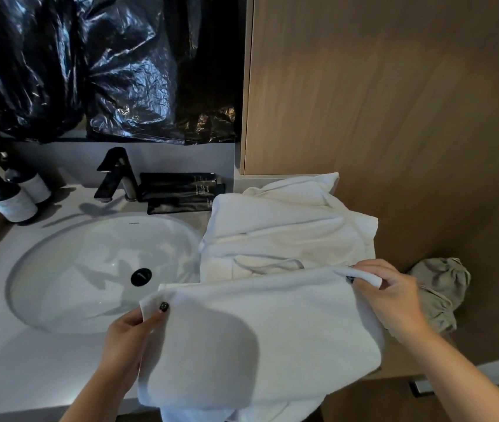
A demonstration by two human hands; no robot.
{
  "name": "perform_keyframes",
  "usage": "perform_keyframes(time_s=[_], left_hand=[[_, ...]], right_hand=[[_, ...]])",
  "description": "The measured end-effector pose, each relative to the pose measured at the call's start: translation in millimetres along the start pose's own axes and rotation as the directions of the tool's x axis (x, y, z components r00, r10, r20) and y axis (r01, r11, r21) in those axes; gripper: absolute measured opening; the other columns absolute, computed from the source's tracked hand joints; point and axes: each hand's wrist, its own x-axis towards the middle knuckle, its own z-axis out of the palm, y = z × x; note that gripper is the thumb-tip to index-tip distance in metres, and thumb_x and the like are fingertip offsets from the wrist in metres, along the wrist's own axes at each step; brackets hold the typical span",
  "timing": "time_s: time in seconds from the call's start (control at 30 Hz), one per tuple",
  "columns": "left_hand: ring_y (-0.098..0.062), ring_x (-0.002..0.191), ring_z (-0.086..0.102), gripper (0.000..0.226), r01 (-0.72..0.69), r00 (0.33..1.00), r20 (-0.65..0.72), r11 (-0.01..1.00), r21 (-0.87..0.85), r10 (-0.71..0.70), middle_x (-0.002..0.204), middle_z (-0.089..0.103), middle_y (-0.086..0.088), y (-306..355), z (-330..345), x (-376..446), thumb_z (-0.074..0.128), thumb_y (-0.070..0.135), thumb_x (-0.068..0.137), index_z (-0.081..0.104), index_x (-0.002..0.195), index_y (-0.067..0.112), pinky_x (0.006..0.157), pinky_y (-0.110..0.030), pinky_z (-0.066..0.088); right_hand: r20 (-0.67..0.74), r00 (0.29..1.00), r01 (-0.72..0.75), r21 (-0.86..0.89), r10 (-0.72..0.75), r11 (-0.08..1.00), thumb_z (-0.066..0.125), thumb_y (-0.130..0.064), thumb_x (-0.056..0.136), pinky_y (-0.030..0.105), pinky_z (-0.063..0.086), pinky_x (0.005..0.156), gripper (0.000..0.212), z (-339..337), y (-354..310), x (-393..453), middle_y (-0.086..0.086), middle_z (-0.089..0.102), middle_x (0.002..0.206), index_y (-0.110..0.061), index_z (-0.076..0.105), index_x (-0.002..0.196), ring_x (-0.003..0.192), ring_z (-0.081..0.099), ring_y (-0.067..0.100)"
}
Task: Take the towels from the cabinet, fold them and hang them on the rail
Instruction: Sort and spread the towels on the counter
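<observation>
Bottles (16,196), two, dark-capped with white labels, stand at the far left of the counter (4,360). Right of them, a black tap (114,175) rises behind an oval white sink (68,269) with a black drain (141,276). Black sachets (181,190) lie stacked just right of the tap, against the back wall. Black plastic sheeting (105,65) covers the wall above.

Left hand (129,339): fingers curled, thumb on top, pinching the near-left corner of a white towel (257,330). The towel is spread flat and folded, overlapping the sink's right edge and hanging over the counter's front edge. More white cloth shows beneath it at the bottom edge of the view.

Behind the towel, a heap of white towels (287,226) lies on the counter, just right of the sink, touching the held towel's far edge.

Right hand (391,293): fingers curled, pinching the towel's far-right corner, raised slightly off the heap.

Right of that hand, a crumpled grey-beige cloth (440,287) lies lower down, beside the counter's end. A wood-grain cabinet (394,102) fills the upper right.
</observation>
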Motion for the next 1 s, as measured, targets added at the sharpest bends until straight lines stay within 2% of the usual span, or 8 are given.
perform_keyframes(time_s=[0.13,0.27,0.37,0.5,0.57,0.67,0.87,1.0], left_hand=[[-0.035,0.073,0.071,0.011,0.036,0.999,0.018,0.997,0.071,-0.037,0.081,0.075,-0.018,-5.7,8.9,7.8,0.071,0.016,0.089,0.074,0.091,0.005,0.079,-0.05,0.056],[-0.04,0.084,0.072,0.017,0.076,0.987,0.132,0.99,0.116,-0.091,0.089,0.075,-0.02,5.8,7.8,13.9,0.067,0.015,0.092,0.069,0.104,0.003,0.083,-0.048,0.055],[-0.038,0.084,0.072,0.017,0.105,0.969,0.216,0.992,0.064,-0.116,0.095,0.074,-0.022,15.6,8.0,9.2,0.066,0.013,0.092,0.069,0.105,0.002,0.077,-0.043,0.055],[-0.039,0.09,0.072,0.025,0.108,0.962,0.249,0.993,0.041,-0.115,0.099,0.073,-0.023,20.5,8.7,3.5,0.067,0.018,0.091,0.069,0.108,0.001,0.082,-0.044,0.055],[-0.039,0.087,0.072,0.025,0.073,0.974,0.213,0.997,0.018,-0.075,0.097,0.073,-0.024,27.3,9.7,-0.1,0.066,0.02,0.091,0.071,0.104,-0.001,0.085,-0.046,0.054],[-0.036,0.083,0.072,0.019,-0.068,0.991,0.118,0.997,0.033,0.063,0.09,0.075,-0.019,50.5,17.3,-7.2,0.066,0.022,0.092,0.074,0.096,0.006,0.084,-0.047,0.055],[-0.031,0.078,0.066,0.023,-0.223,0.974,0.047,0.975,-0.003,0.223,0.092,0.073,-0.023,114.7,52.5,1.3,0.067,0.027,0.092,0.073,0.089,0.006,0.08,-0.055,0.055],[-0.033,0.081,0.07,0.025,-0.261,0.963,0.072,0.965,-0.003,0.261,0.091,0.075,-0.018,146.5,89.4,25.7,0.068,0.031,0.091,0.072,0.091,0.007,0.076,-0.05,0.057]], right_hand=[[-0.086,0.99,-0.111,0.037,0.114,0.993,0.067,0.011,0.084,0.015,0.051,0.08,0.033,15.6,8.6,4.9,-0.007,0.071,0.095,-0.021,0.075,0.088,0.093,0.066,0.011],[-0.063,0.927,-0.355,0.162,0.369,0.921,0.072,0.0,0.084,0.033,0.052,0.079,0.027,17.6,16.7,6.8,0.001,0.069,0.105,-0.024,0.072,0.097,0.098,0.066,0.022],[-0.05,0.878,-0.45,0.255,0.476,0.856,0.078,-0.002,0.079,0.038,0.054,0.081,0.043,9.6,16.8,7.3,0.006,0.066,0.116,-0.025,0.065,0.113,0.099,0.067,0.024],[0.142,0.821,-0.57,0.272,0.554,0.775,0.094,-0.048,0.045,0.047,0.054,0.09,0.082,-1.2,12.5,0.4,0.011,0.073,0.109,-0.016,0.067,0.115,0.097,0.071,0.03],[0.111,0.856,-0.518,0.189,0.506,0.835,0.091,-0.05,0.056,0.046,0.055,0.085,0.068,-3.9,2.5,-3.2,0.012,0.074,0.105,-0.015,0.067,0.109,0.091,0.072,0.027],[-0.033,0.918,-0.388,0.135,0.395,0.912,0.067,-0.015,0.09,0.039,0.056,0.076,0.015,-9.8,-20.0,1.8,0.006,0.072,0.102,-0.02,0.065,0.105,0.086,0.07,0.019],[-0.235,0.946,-0.201,0.124,0.225,0.972,0.062,-0.019,0.095,0.033,0.052,0.072,0.012,-32.2,-69.4,45.6,-0.006,0.068,0.097,-0.031,0.062,0.099,0.089,0.065,0.012],[-0.264,0.939,-0.212,0.055,0.219,0.976,0.065,-0.025,0.093,0.038,0.053,0.079,0.004,-43.7,-72.1,93.5,-0.002,0.068,0.095,-0.028,0.064,0.097,0.091,0.064,0.017]])
